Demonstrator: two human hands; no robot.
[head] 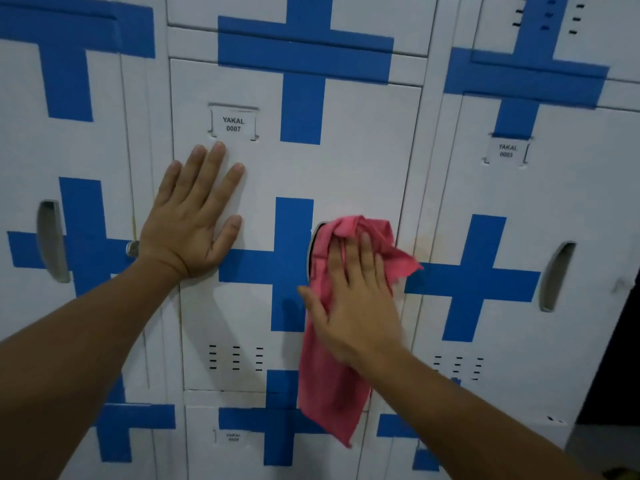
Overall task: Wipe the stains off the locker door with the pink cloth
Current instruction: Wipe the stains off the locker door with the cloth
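The left hand (pixel 188 220) is lying flat against the white locker door (pixel 346 168), fingers spread wide and pointing up, palm pressing on the left part of the door just below the label holder (pixel 233 123) that reads "YAKAL 0007". It is gripping nothing; the heel of the palm is sitting at the left end of the horizontal bar of a blue cross (pixel 291 268) painted on the door.

The right hand (pixel 356 296) is pressing the pink cloth (pixel 329 368) against the right part of the same door, fingers extended and slightly apart over the bunched top of the cloth rather than closed around it. The cloth is crumpled above the fingertips and is covering most of the door's recessed handle slot (pixel 313 247), whose dark left edge is showing beside the cloth. A pointed corner of the cloth is sticking out to the right, reaching the seam with the next locker. Below the hand, the rest of the cloth is hanging loose down the door, past its lower edge and over the locker beneath.

Just right of the cloth's corner, a faint yellowish stain (pixel 427 245) is showing on the white metal near the seam. Small vent slots (pixel 235 357) are sitting low on the door, left of the hanging cloth.
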